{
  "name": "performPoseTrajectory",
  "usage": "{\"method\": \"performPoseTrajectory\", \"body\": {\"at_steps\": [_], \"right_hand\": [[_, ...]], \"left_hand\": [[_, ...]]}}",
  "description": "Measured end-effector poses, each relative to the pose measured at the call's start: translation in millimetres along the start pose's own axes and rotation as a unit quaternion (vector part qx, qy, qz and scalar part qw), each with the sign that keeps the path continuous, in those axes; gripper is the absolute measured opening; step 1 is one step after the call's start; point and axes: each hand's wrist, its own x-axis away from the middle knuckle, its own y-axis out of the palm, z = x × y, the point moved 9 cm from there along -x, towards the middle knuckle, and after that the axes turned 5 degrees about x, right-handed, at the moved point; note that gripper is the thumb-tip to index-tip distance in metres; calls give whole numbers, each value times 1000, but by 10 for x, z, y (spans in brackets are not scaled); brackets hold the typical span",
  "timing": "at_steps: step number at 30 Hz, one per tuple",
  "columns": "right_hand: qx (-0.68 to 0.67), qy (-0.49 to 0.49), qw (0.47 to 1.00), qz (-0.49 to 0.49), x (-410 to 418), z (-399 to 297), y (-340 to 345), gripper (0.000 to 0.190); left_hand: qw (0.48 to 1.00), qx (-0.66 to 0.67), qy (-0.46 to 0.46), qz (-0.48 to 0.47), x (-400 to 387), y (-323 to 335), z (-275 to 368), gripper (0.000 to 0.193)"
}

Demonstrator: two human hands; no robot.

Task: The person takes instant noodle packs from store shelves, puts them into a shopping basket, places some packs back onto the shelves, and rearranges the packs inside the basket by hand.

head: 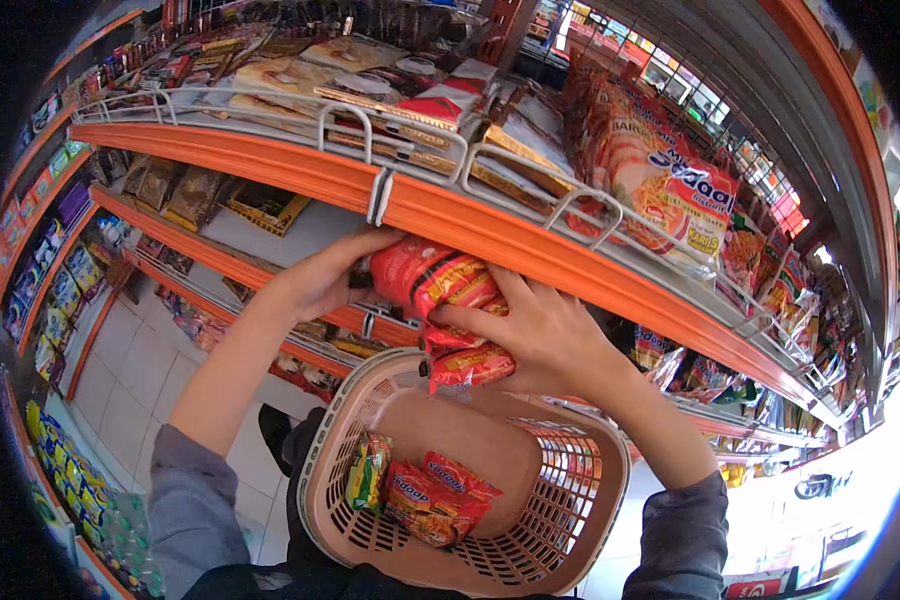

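Both of my hands are at a bundle of red and yellow plastic packets [461, 289], just under the orange edge of an upper shelf. My right hand [544, 330] grips the bundle from the right, its thumb across the packets. My left hand [345, 277] is at the bundle's left end, its fingers partly hidden behind it. Below the hands stands a pinkish-brown plastic basket [450, 420]. At its bottom lie red Sedaap noodle packets [431, 499] and a green and yellow packet [369, 471].
The upper shelf's orange edge [465, 225] and wire rail run across above my hands, with large Sedaap noodle packs [675, 187] behind the rail. Lower shelves [195, 232] hold brown packets. Stocked shelves line the left side, beside a tiled floor [139, 367].
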Motion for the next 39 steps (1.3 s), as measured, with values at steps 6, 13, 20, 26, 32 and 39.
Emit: {"method": "performPoseTrajectory", "body": {"at_steps": [6,13,20,26,32,39], "right_hand": [[77,-68,994,31,25,-116,12,50],[162,-123,976,77,-2,-364,-110,34],[171,-112,975,82,108,-388,-66,29],[95,-126,985,74,185,-501,-61,49],[57,-136,984,104,366,-756,-204,32],[37,-92,991,86,658,-830,-394,25]], "left_hand": [[999,2,-3,47,313,55,-39,64],[992,91,89,1,387,36,-239,65],[981,158,107,36,543,152,-351,64],[976,199,83,24,778,221,-480,56],[973,218,73,-12,1000,360,-691,55],[982,174,69,-31,1098,587,-694,57]]}}
